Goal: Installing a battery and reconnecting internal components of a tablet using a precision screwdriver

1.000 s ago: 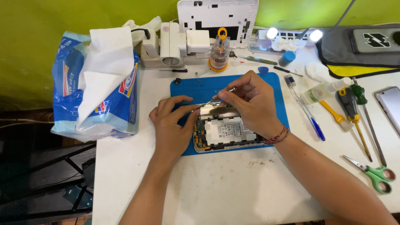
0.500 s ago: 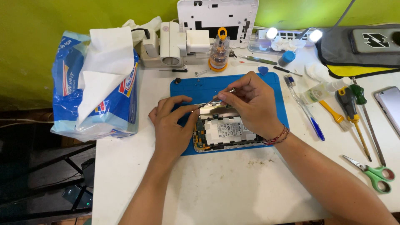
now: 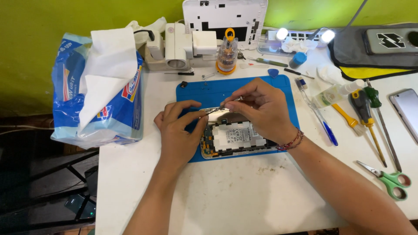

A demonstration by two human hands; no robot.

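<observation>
On blue mat [image 3: 191,89], opened tablet [image 3: 235,139], left hand [image 3: 178,132] steadying, right hand [image 3: 261,109] pinching tweezers [image 3: 213,110]

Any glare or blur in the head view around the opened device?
Head view: two lamps at the back blow out white; the opened device under the left hand and right hand is sharp and evenly lit, shadows soft; edges bend slightly.

A white worktop [image 3: 244,196], smudged near its middle, carries everything; a blue mat [image 3: 191,91] lies at its centre; a blue-and-white pack of tissues [image 3: 98,95] sits at the left edge; green-handled scissors [image 3: 385,176] lie at the right, with two long screwdrivers [image 3: 374,117], a blue pen [image 3: 324,126] and a phone [image 3: 407,109] near them; a white charging block [image 3: 178,48] and a bit-holder jar [image 3: 227,54] stand at the back.
</observation>
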